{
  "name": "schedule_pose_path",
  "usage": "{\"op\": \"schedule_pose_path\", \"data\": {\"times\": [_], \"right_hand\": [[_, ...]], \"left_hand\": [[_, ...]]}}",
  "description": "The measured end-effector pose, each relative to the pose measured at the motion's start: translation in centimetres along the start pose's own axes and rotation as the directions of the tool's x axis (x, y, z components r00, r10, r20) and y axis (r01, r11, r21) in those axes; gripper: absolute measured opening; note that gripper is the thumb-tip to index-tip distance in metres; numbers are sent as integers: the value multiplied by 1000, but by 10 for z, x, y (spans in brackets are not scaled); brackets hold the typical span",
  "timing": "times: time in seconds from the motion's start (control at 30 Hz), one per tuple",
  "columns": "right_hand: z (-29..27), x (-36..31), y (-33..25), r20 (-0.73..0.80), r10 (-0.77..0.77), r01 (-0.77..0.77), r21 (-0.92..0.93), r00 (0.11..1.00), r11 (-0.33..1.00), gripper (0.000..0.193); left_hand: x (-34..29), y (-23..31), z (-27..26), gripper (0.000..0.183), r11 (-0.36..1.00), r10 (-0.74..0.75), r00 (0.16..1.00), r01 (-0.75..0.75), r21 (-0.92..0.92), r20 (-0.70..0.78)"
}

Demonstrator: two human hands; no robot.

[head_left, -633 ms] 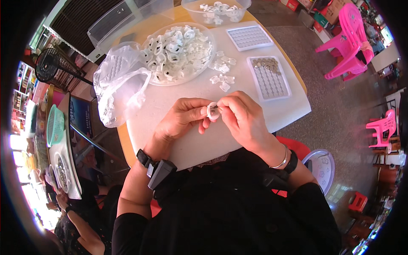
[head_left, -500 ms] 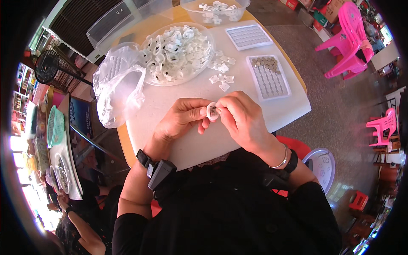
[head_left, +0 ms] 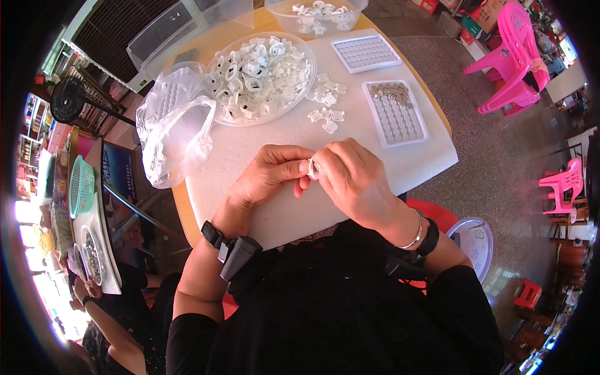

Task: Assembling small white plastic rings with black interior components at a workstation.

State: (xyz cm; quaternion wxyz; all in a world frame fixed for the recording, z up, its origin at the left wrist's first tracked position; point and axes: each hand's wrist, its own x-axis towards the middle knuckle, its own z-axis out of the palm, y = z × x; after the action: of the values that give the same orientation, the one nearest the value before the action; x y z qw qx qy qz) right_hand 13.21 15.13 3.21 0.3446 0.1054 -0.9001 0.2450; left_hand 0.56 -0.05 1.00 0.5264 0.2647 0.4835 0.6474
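Observation:
Between my two hands is a small white rounded plastic part (head_left: pixel 312 169), held above the near half of the white-covered table (head_left: pixel 262 219). My left hand (head_left: pixel 272 172) pinches it between thumb and fingers. The fingers of my right hand (head_left: pixel 351 178) are closed on its other side and hide most of it. Just beyond my hands lie several loose white plastic pieces (head_left: pixel 327 117). Farther back, a clear round tray (head_left: pixel 262 123) is heaped with white parts like the held one. To the right, a white slotted tray (head_left: pixel 400 139) has small round metal discs (head_left: pixel 390 94) in its far rows.
A crumpled clear plastic bag (head_left: pixel 172 131) sits at the table's left. At the back are a clear bowl (head_left: pixel 275 17) of white parts and a second slotted tray (head_left: pixel 365 53). On the left, a person's hand (head_left: pixel 87 289) is by another table. Pink chairs (head_left: pixel 515 62) stand right.
My right fingers have moved a little left and now cover more of the white plastic part, which has turned edge-on. My left hand keeps its place.

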Motion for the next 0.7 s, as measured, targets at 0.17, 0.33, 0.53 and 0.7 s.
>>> {"op": "schedule_pose_path", "data": {"times": [0.17, 0.33, 0.53, 0.7], "right_hand": [[3, -1, 2, 49, -13, 16, -67, 999, 998, 12], [8, -1, 4, 74, 7, -3, -56, 997, 998, 13], [15, -3, 4, 27, 69, -70, 28, 997, 997, 13], [8, 0, 8, 24, 274, -263, 371, 961, 891, 13]], "left_hand": [[1, -1, 0, 28, 999, -16, 999, 17, 38, -32], [1, -2, -1, 27, 996, -27, 997, 32, 77, -66], [-1, -3, -4, 30, 998, -15, 998, 18, 64, -56], [0, -1, -6, 31, 997, -19, 999, 17, -77, -27]]}}
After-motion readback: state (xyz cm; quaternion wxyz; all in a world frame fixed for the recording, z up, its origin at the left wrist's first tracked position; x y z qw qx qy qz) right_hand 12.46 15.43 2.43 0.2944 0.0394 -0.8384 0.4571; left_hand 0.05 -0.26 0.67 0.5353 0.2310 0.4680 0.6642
